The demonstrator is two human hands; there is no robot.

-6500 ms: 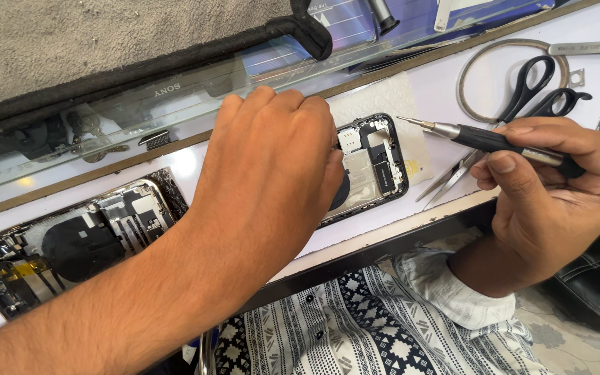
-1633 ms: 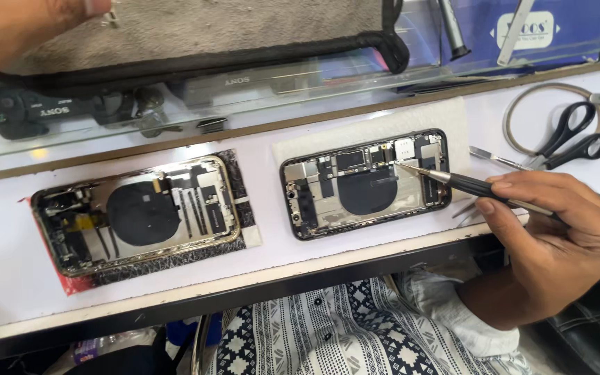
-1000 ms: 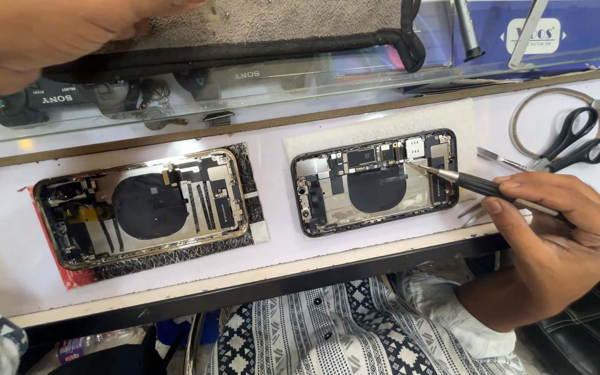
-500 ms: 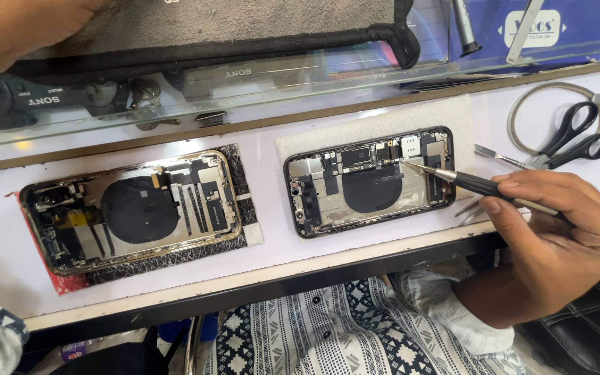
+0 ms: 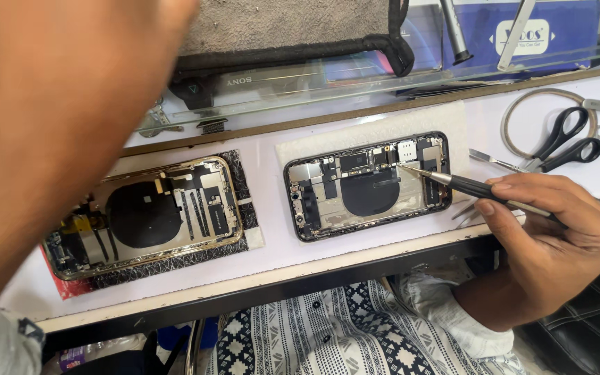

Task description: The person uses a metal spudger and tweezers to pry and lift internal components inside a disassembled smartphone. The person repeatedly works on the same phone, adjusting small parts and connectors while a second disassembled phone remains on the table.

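The right hand point(image 5: 550, 239) gripped a slim black screwdriver point(image 5: 477, 187), its metal tip touching the upper right part of an opened black-framed phone point(image 5: 368, 184). That phone lay lengthwise on a pale pad point(image 5: 383, 132) on the white counter point(image 5: 272, 257), its back off, showing a dark round coil in the middle, small silver shields and black connectors. To its left lay a second opened phone point(image 5: 148, 215) with a gold frame. The left arm point(image 5: 50, 125) loomed blurred close to the camera; whether its hand was clenched or released could not be told. Black-handled scissors point(image 5: 567, 139) rested near the right edge.
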